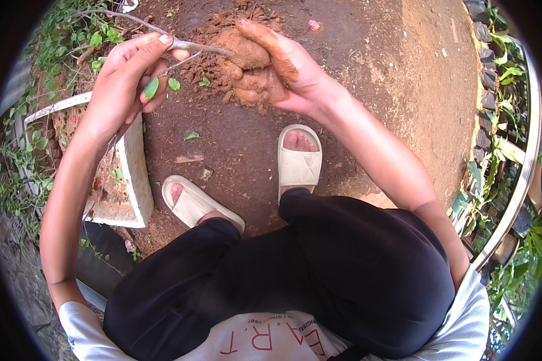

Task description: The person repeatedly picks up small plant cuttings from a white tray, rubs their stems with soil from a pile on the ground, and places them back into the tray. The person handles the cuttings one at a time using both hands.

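Observation:
My left hand (127,74) pinches a thin grey-brown branch (198,46) between thumb and fingers. A forked side twig with a green leaf (151,88) hangs beside those fingers. My right hand (300,74) is smeared with wet soil and cups a lump of reddish-brown mud (246,48), its thumb along the far side. The bare end of the branch meets the lump; how deep it goes in is hidden. Loose crumbled soil (203,67) lies on the ground under and around the lump.
A white-rimmed planter box (137,180) of soil stands at the left, near leafy vines (54,49). My cream slides (300,155) rest on the dirt ground (366,90). Along the right run black planting bags (487,79) and a curved pale rail (526,176).

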